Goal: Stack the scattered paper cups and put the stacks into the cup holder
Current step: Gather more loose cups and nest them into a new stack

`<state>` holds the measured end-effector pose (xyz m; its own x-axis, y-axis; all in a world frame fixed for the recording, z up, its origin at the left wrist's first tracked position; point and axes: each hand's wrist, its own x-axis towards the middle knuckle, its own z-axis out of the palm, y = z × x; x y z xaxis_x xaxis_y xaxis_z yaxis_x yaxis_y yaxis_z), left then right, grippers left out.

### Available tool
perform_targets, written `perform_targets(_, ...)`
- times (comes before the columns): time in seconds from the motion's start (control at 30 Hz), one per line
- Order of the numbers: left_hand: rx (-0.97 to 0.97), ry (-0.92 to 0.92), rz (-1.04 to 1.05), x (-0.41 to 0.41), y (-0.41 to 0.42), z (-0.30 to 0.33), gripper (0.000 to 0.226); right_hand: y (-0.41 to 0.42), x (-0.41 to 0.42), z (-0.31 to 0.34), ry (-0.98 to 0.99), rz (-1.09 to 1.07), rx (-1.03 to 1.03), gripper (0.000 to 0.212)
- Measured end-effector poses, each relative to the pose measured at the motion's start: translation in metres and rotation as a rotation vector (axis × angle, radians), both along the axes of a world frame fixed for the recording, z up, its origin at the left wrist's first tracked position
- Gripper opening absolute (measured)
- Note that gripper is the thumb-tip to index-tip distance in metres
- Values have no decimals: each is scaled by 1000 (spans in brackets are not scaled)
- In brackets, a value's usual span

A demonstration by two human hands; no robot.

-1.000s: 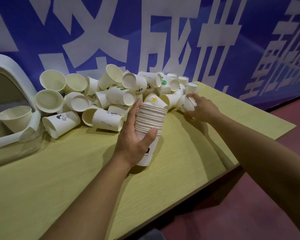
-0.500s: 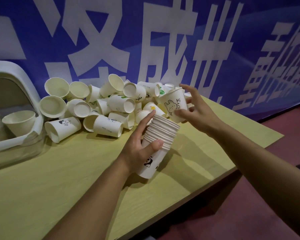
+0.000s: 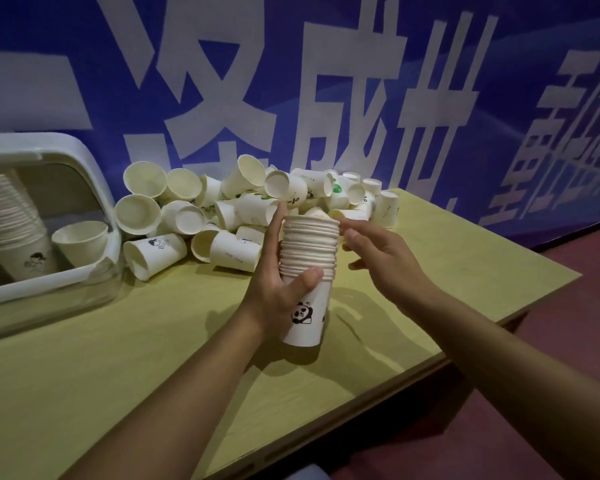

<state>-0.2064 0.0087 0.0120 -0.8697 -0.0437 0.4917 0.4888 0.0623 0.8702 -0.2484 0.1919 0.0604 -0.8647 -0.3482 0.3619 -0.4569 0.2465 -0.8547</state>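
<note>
Paper makes the stack of cups light and crushable; the left hand grips its middle above the table, the right hand spread, fingertips at the rims.

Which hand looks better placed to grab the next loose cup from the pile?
The right hand, probably. It is free, fingers relaxed beside the stack's top, with the pile of loose cups just beyond it. The left hand is busy: its grip is wrapped round the stack of cups, keeping it upright on the table.
</note>
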Motion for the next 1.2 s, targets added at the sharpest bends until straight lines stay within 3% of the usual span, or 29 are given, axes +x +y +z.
perform_targets(0.17,-65,38,116,22,-40,3,90,-24,-16,-8,87,-48,72,23)
perform_targets(0.27,-109,67,236,34,-66,-1,93,-44,-36,-22,151,-154,248,23)
perform_targets(0.4,-109,65,343,50,-92,-19,93,-65,-69,-37,160,-292,412,39)
perform_targets(0.63,-122,84,330,57,-94,-17,94,-81,-100,-35,-10,-280,564,72)
perform_targets(0.8,-113,42,239,61,-84,-15,95,-72,-102,-24,-239,-191,587,72)
perform_targets(0.93,-125,24,187,63,-79,-14,93,-57,-85,-23,-337,-120,500,67)
perform_targets(1.0,-136,19,158,64,-78,-14,92,-53,-69,-19,-323,-92,329,64)
perform_targets(1.1,-164,-9,112,66,-76,-12,90,-53,-38,-4,-185,-76,-59,62)
perform_targets(1.2,-169,-38,68,69,-72,-10,89,-65,-2,14,-12,-15,-214,57)
